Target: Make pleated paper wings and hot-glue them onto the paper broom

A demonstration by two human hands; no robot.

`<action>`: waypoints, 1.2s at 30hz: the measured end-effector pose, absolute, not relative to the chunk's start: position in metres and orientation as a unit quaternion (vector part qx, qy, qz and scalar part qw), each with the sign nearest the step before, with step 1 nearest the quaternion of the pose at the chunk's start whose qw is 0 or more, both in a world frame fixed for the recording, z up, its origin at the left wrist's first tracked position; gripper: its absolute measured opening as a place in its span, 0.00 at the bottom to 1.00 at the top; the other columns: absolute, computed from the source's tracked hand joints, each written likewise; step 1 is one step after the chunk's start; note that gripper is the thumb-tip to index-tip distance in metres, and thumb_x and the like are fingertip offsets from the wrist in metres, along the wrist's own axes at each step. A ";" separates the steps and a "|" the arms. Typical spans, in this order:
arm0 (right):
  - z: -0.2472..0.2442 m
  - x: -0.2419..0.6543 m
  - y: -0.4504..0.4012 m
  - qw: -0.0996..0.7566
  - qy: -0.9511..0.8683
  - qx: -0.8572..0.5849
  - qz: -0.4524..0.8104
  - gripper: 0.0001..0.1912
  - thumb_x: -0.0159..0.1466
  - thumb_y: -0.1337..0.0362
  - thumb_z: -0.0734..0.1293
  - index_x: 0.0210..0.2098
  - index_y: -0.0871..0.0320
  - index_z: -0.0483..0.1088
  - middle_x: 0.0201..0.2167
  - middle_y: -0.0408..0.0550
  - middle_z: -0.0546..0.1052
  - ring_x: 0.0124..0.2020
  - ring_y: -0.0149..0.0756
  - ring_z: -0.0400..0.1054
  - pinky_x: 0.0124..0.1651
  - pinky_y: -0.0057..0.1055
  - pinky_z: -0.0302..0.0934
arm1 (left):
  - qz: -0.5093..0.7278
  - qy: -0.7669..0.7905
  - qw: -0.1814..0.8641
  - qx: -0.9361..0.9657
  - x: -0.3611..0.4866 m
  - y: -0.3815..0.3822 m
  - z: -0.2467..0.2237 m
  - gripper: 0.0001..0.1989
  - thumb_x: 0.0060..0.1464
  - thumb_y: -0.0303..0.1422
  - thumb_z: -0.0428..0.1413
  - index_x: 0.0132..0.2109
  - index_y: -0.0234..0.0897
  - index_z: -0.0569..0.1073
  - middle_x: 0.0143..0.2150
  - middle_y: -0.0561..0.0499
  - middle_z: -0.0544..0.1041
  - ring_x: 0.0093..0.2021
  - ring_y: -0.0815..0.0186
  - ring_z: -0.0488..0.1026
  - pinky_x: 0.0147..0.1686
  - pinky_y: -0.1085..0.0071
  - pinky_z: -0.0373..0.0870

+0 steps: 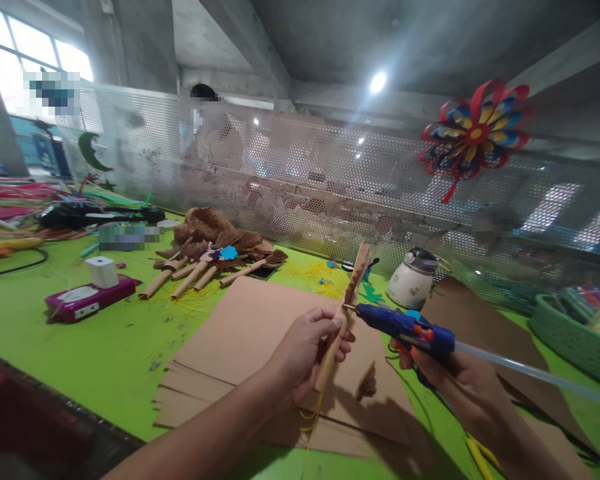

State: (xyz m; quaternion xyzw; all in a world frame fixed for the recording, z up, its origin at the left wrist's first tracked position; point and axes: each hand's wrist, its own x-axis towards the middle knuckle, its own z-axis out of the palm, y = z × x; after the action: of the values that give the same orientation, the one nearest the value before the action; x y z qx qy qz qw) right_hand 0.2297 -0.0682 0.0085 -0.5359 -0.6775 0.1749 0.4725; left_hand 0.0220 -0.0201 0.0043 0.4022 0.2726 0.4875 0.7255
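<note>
My left hand (305,350) is closed round a brown paper stick (328,363) whose upper part carries a folded, jagged-edged brown strip (359,273). Yellow thread (310,423) hangs from the stick's lower end. In my right hand (463,383) is a blue hot glue gun (405,327) with a long clear glue stick out of its back. The gun's nozzle points left and is at the paper stick, just above my left fingers; whether it touches cannot be made out. Beneath both hands lies a stack of brown paper sheets (260,313), with a small pleated paper piece (367,382) on it.
Finished-looking brown paper pieces (195,270) lie behind the stack. A purple power strip (93,299) holds a white plug at left. A white jug (413,279), brown sheets and a green basket (575,340) stand right. Behind a perforated screen (290,160) is a person (213,137).
</note>
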 end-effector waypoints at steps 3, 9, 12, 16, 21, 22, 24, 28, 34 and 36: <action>0.011 0.232 -0.069 0.486 -0.669 -0.529 0.188 0.18 0.57 0.50 0.64 0.29 0.59 0.75 0.32 0.53 0.78 0.35 0.45 0.72 0.37 0.32 0.68 | 0.488 0.271 0.726 0.402 0.021 -0.020 0.005 0.02 0.50 0.26 0.51 0.33 0.33 0.65 0.27 0.48 0.72 0.25 0.71 0.69 0.24 0.77 0.62; 0.017 0.250 -0.063 0.438 -0.712 -0.512 0.196 0.15 0.57 0.53 0.64 0.29 0.58 0.75 0.32 0.53 0.79 0.37 0.46 0.73 0.38 0.32 0.69 | 0.486 0.274 0.740 0.376 0.020 -0.019 0.006 0.01 0.50 0.25 0.51 0.33 0.32 0.65 0.27 0.47 0.72 0.24 0.72 0.68 0.23 0.79 0.62; 0.016 0.255 -0.060 0.436 -0.715 -0.512 0.193 0.15 0.58 0.53 0.64 0.29 0.58 0.75 0.31 0.52 0.78 0.38 0.46 0.73 0.40 0.32 0.68 | 0.478 0.274 0.750 0.367 0.019 -0.018 0.006 0.01 0.51 0.26 0.50 0.33 0.31 0.66 0.28 0.46 0.72 0.23 0.73 0.68 0.23 0.79 0.62; 0.012 0.250 -0.062 0.442 -0.698 -0.520 0.218 0.16 0.59 0.53 0.64 0.31 0.59 0.75 0.33 0.53 0.78 0.40 0.46 0.72 0.42 0.33 0.68 | 0.471 0.267 0.760 0.359 0.019 -0.018 0.007 0.02 0.52 0.25 0.50 0.33 0.30 0.66 0.27 0.45 0.72 0.23 0.72 0.68 0.23 0.79 0.63; 0.006 0.241 -0.066 0.451 -0.684 -0.538 0.198 0.17 0.58 0.52 0.65 0.35 0.59 0.76 0.37 0.54 0.79 0.39 0.46 0.72 0.40 0.33 0.67 | 0.456 0.248 0.782 0.345 0.019 -0.019 0.008 0.02 0.51 0.24 0.50 0.33 0.30 0.67 0.27 0.46 0.71 0.24 0.73 0.68 0.23 0.80 0.62; 0.005 0.240 -0.067 0.454 -0.679 -0.544 0.191 0.17 0.57 0.52 0.65 0.34 0.59 0.76 0.37 0.54 0.79 0.39 0.46 0.72 0.41 0.34 0.67 | 0.454 0.243 0.784 0.346 0.019 -0.020 0.008 0.02 0.51 0.24 0.50 0.33 0.29 0.67 0.27 0.46 0.71 0.24 0.73 0.68 0.23 0.80 0.62; 0.005 0.239 -0.067 0.459 -0.673 -0.547 0.193 0.17 0.56 0.52 0.66 0.34 0.58 0.76 0.35 0.53 0.79 0.38 0.46 0.72 0.41 0.34 0.67 | 0.451 0.236 0.788 0.347 0.019 -0.020 0.009 0.04 0.51 0.24 0.49 0.33 0.28 0.68 0.27 0.46 0.71 0.24 0.73 0.68 0.23 0.80 0.62; 0.009 0.238 -0.067 0.471 -0.666 -0.534 0.221 0.20 0.55 0.51 0.67 0.40 0.58 0.75 0.34 0.53 0.80 0.38 0.47 0.73 0.43 0.36 0.67 | 0.447 0.234 0.792 0.343 0.017 -0.020 0.010 0.06 0.52 0.24 0.48 0.33 0.27 0.69 0.28 0.46 0.71 0.24 0.74 0.67 0.23 0.81 0.62; 0.016 0.241 -0.072 0.479 -0.653 -0.536 0.236 0.18 0.53 0.51 0.68 0.35 0.57 0.77 0.36 0.53 0.80 0.42 0.49 0.72 0.44 0.37 0.67 | 0.458 0.231 0.787 0.344 0.017 -0.019 0.011 0.04 0.52 0.24 0.49 0.33 0.28 0.68 0.28 0.45 0.71 0.23 0.74 0.67 0.23 0.80 0.62; 0.016 0.244 -0.070 0.496 -0.639 -0.537 0.239 0.16 0.52 0.51 0.69 0.33 0.57 0.77 0.31 0.52 0.80 0.39 0.48 0.73 0.40 0.34 0.69 | 0.465 0.236 0.781 0.342 0.017 -0.019 0.011 0.04 0.52 0.24 0.49 0.34 0.28 0.68 0.28 0.45 0.71 0.23 0.73 0.67 0.23 0.80 0.62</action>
State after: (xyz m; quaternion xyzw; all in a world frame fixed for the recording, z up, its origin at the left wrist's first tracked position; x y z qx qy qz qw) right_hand 0.2443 -0.0699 0.0157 -0.5374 -0.6389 0.2386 0.4960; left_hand 0.0168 -0.0190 0.0108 0.3420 0.2362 0.4654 0.7815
